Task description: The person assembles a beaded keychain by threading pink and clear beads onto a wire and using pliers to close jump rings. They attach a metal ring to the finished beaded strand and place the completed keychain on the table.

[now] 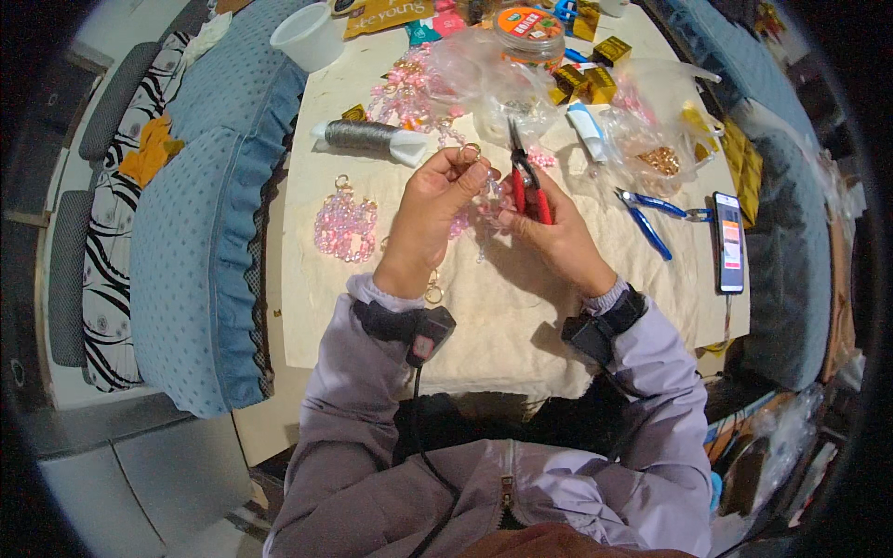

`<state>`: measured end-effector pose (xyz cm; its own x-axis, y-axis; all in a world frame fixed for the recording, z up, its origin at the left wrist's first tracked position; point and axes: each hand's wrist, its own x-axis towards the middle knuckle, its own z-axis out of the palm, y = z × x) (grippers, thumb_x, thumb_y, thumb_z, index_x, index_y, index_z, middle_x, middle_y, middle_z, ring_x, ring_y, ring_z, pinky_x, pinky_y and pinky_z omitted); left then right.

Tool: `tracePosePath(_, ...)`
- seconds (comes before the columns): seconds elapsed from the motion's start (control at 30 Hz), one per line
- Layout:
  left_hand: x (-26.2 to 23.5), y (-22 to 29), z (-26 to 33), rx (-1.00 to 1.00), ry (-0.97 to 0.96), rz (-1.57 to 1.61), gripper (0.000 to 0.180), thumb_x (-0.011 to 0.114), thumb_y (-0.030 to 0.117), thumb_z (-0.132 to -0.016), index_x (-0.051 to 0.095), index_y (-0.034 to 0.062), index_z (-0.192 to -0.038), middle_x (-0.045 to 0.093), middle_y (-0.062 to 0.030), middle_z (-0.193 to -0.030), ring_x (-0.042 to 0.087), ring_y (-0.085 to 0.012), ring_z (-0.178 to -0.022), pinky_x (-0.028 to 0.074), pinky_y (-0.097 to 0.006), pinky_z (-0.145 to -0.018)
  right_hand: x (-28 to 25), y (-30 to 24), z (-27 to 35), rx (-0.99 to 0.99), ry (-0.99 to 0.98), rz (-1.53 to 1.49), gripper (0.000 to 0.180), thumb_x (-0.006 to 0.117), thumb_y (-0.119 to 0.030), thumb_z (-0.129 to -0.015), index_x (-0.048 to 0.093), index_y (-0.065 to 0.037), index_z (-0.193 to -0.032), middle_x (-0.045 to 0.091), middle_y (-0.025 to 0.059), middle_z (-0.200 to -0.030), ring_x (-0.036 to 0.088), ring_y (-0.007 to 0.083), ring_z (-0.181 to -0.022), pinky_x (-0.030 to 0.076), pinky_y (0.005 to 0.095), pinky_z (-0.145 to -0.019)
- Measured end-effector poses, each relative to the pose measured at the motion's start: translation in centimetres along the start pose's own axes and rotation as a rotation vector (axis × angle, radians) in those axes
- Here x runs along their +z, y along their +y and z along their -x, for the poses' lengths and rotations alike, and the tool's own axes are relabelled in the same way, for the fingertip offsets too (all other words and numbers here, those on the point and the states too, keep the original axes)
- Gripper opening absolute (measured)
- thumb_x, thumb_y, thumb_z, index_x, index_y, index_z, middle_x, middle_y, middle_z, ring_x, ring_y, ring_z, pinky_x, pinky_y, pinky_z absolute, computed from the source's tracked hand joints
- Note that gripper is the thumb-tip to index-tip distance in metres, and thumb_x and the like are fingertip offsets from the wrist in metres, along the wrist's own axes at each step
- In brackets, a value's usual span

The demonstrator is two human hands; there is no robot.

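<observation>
My left hand [428, 214] is closed, pinching a gold ring [471, 150] between thumb and fingers above the cloth. Clear and pink beads [487, 197] hang between my two hands, linked to what I hold; how they join the ring is hidden by my fingers. In my right hand [561, 228] are red-handled pliers [543, 205], their dark jaws pointing away from me. The right fingertips also touch the beads. Left of my left hand lies a small pink beaded bag [345, 227] with a ring on top. A gold clasp [433, 289] rests beside my left wrist.
Blue-handled cutters [646, 223] and a phone [730, 244] lie at the right. A wire spool [361, 137], a pile of pink beadwork [411, 88], plastic bags [656, 130], a jar [528, 39] and a white tub [308, 39] crowd the far side. Blue-covered seats flank the table.
</observation>
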<state>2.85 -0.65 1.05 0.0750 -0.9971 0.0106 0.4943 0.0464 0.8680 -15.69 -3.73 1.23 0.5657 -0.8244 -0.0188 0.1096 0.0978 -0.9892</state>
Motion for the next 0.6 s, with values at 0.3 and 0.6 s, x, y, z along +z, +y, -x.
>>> tracePosePath(0.3, 0.6, -0.1, 0.1, 0.083, 0.081, -0.180, 0.015, 0.065, 0.014, -0.097, 0.058, 0.0052, -0.106, 0.069, -0.0098, -0.105, 0.064, -0.0129, -0.092, 0.053, -0.026, -0.081, 0.1, 0.2, 0.0, -0.385, 0.170, 0.286, 0.037, 0.073, -0.005, -0.083, 0.055, -0.003, -0.114, 0.058, 0.0049, -0.094, 0.059, 0.0174, -0.088, 0.050, 0.0318, -0.082)
tracePosePath(0.6, 0.9, 1.0, 0.3, -0.206, 0.128, 0.127, 0.018, 0.062, 0.019, -0.098, 0.056, 0.0064, -0.110, 0.068, -0.0137, -0.110, 0.067, -0.0204, -0.101, 0.057, -0.035, -0.087, 1.0, -1.0, 0.5, -0.641, -0.028, 0.906, 0.040, 0.075, -0.012, -0.074, 0.060, -0.004, -0.111, 0.062, 0.0157, -0.099, 0.059, 0.0356, -0.092, 0.047, 0.0443, -0.079)
